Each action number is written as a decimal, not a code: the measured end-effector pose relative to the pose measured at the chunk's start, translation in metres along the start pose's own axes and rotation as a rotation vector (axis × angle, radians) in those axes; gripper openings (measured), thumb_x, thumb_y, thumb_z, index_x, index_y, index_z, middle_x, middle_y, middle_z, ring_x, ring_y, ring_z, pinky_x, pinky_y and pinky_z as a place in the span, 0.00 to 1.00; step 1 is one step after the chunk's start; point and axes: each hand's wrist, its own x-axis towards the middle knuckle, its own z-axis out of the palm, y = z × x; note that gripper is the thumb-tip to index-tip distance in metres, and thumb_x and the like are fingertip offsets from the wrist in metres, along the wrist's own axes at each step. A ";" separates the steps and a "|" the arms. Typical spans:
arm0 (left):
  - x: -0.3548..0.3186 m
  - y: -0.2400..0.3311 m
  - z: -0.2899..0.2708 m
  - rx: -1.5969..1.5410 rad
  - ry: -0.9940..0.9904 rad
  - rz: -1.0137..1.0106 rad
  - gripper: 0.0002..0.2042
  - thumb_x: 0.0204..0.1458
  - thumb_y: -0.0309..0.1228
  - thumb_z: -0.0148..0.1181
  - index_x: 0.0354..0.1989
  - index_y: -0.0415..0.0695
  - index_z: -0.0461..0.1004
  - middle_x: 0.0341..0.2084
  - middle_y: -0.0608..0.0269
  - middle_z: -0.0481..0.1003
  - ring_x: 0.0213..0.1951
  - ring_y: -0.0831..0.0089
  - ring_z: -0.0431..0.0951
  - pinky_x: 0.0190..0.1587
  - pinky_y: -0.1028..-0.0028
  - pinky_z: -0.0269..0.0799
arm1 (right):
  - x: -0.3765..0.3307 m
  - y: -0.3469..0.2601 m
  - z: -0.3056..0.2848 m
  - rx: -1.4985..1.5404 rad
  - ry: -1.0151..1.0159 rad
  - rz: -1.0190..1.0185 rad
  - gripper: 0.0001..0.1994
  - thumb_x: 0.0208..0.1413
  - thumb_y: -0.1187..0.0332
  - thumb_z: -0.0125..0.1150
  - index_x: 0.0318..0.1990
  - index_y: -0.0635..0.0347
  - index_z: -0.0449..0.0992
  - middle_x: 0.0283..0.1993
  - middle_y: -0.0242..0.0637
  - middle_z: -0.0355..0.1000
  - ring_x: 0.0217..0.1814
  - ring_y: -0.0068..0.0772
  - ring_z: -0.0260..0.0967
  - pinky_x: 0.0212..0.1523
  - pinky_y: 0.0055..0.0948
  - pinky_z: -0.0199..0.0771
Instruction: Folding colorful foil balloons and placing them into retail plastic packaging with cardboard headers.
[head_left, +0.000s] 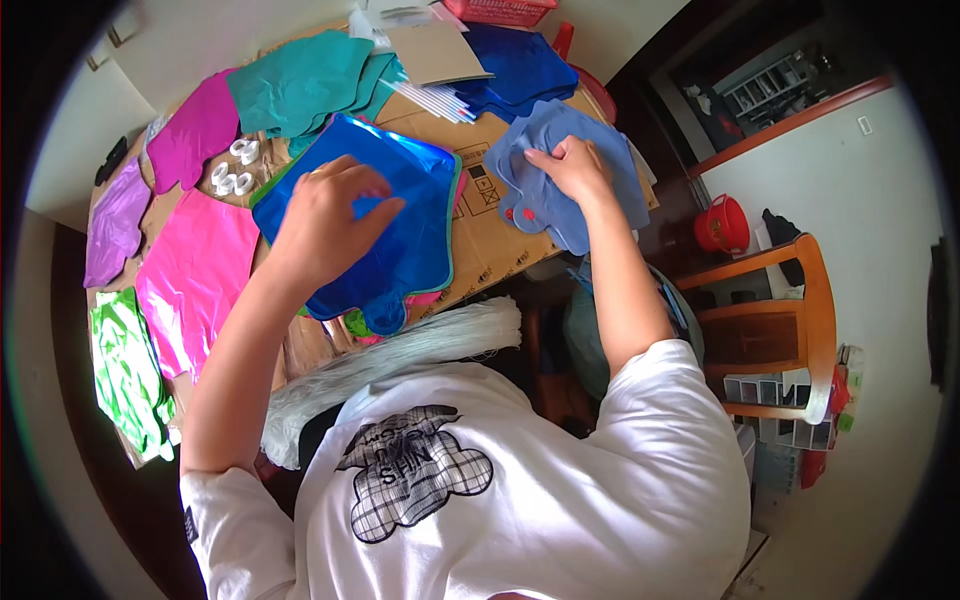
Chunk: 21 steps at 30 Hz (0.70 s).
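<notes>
Over a shiny blue foil sheet [410, 235] with a green border, my left hand [325, 220] is open, thumb and fingers apart. The sheet lies on the cardboard-covered table and has a rounded tab at its near edge; pink and green edges show beneath it. To the right, my right hand [578, 170] is closed, thumb against curled fingers, above a stack of periwinkle-blue shaped sheets [625, 190]. Whether a sheet's edge is between those fingers cannot be made out. Two small red marks show on the stack's lower left.
Teal sheets [300, 80], magenta sheets [195, 130], pink foil [200, 265] and crinkled green foil [125, 370] ring the table. Several white rolls [240, 150] sit among them. White sticks [435, 100] lie farther back. Pale strands [400, 355] hang along the near edge; a wooden chair [760, 330] stands right.
</notes>
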 end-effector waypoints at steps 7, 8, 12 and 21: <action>0.058 0.009 0.061 -0.022 -0.131 0.207 0.08 0.48 0.34 0.63 0.32 0.43 0.79 0.34 0.54 0.78 0.40 0.56 0.78 0.42 0.62 0.72 | -0.001 0.010 0.008 0.185 0.018 0.049 0.15 0.52 0.52 0.64 0.35 0.54 0.81 0.39 0.39 0.79 0.44 0.43 0.76 0.46 0.41 0.72; 0.068 0.007 0.071 -0.007 -0.165 0.236 0.09 0.48 0.34 0.62 0.33 0.43 0.79 0.36 0.54 0.78 0.42 0.56 0.77 0.44 0.61 0.72 | -0.001 0.010 0.006 0.230 0.009 0.056 0.15 0.52 0.53 0.64 0.36 0.54 0.81 0.38 0.39 0.79 0.44 0.42 0.76 0.45 0.40 0.72; 0.105 0.002 0.121 0.090 -0.027 0.428 0.11 0.50 0.34 0.58 0.40 0.45 0.78 0.37 0.55 0.78 0.47 0.57 0.76 0.53 0.56 0.66 | 0.008 0.022 0.012 0.325 -0.001 0.034 0.13 0.52 0.56 0.64 0.36 0.56 0.81 0.36 0.38 0.80 0.42 0.41 0.76 0.43 0.36 0.72; 0.131 0.007 0.151 0.330 -0.282 0.348 0.13 0.55 0.37 0.51 0.45 0.46 0.76 0.42 0.59 0.77 0.53 0.60 0.73 0.67 0.47 0.48 | 0.028 0.062 0.004 0.772 -0.072 -0.042 0.08 0.51 0.66 0.65 0.35 0.60 0.80 0.31 0.32 0.77 0.33 0.30 0.73 0.36 0.28 0.70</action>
